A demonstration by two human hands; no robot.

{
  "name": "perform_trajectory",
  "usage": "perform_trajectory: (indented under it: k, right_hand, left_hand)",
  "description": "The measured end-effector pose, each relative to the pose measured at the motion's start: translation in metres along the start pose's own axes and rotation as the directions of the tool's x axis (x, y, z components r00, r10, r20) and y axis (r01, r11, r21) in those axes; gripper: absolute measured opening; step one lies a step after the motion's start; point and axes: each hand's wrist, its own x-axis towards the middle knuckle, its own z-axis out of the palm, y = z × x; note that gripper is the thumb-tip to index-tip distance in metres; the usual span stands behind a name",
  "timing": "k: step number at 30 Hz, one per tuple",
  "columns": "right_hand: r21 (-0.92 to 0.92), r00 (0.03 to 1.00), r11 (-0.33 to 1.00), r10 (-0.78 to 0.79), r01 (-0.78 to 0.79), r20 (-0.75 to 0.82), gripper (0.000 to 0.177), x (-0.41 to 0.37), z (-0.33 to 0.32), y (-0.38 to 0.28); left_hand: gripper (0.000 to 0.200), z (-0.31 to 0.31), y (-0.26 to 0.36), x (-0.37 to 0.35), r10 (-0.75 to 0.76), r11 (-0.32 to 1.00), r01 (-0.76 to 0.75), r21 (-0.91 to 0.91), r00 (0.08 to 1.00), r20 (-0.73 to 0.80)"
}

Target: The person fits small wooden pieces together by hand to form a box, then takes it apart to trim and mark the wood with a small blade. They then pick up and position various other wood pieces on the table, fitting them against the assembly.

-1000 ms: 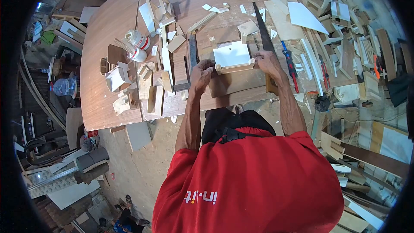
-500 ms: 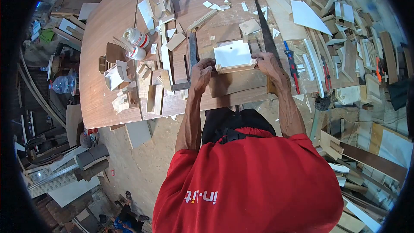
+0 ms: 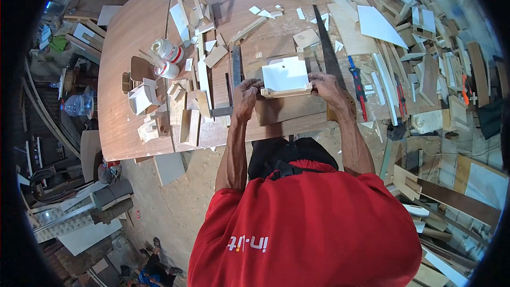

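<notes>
Between my hands is a small wooden frame (image 3: 287, 93) with a white panel (image 3: 284, 75) set in it; a dark spot shows near the panel's upper middle. My left hand (image 3: 247, 95) grips the frame's near left corner, its fingers curled. At the near right corner my right hand (image 3: 326, 89) closes on the frame, with fingertips partly hidden. Beneath lies a brown board (image 3: 287, 114). A metal square (image 3: 236, 69) rests just beyond my left hand, and a handsaw (image 3: 328, 48) lies beside my right hand.
Glue jars (image 3: 168, 51) with brushes stand on the left of the table (image 3: 127, 48). Small wooden pieces (image 3: 190, 123) lie nearer. On the right are a red-and-blue tool (image 3: 357, 82), white strips (image 3: 386, 87) and stacked offcuts (image 3: 425, 26).
The frame has moved slightly toward me and to the left, with both hands still on it. Its near edge shows tilted a little differently.
</notes>
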Motion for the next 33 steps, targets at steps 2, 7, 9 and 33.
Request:
perform_trajectory:
  k: [2,7,9,33]
  right_hand:
    - [0.036,0.999,0.999,-0.03,0.031,-0.022,0.029,0.001,0.002,0.005]
    - [0.105,0.996,0.994,-0.016,0.025,-0.088,0.022,0.009,0.008,0.02]
    - [0.053,0.987,0.992,-0.108,0.115,-0.118,0.027,0.012,0.009,0.025]
    - [0.427,1.0,0.904,-0.016,0.005,0.022,0.038,-0.017,0.001,-0.024]
  left_hand:
    - [0.049,-0.003,-0.004,0.002,0.031,0.998,-0.033,0.058,0.999,0.038]
    - [0.038,0.005,0.003,-0.002,-0.005,0.999,0.003,-0.048,0.999,-0.034]
    - [0.038,0.004,0.006,-0.004,-0.007,0.998,0.006,-0.063,1.0,-0.019]
    - [0.043,-0.003,0.026,0.018,0.015,0.998,-0.024,0.055,0.987,0.158]
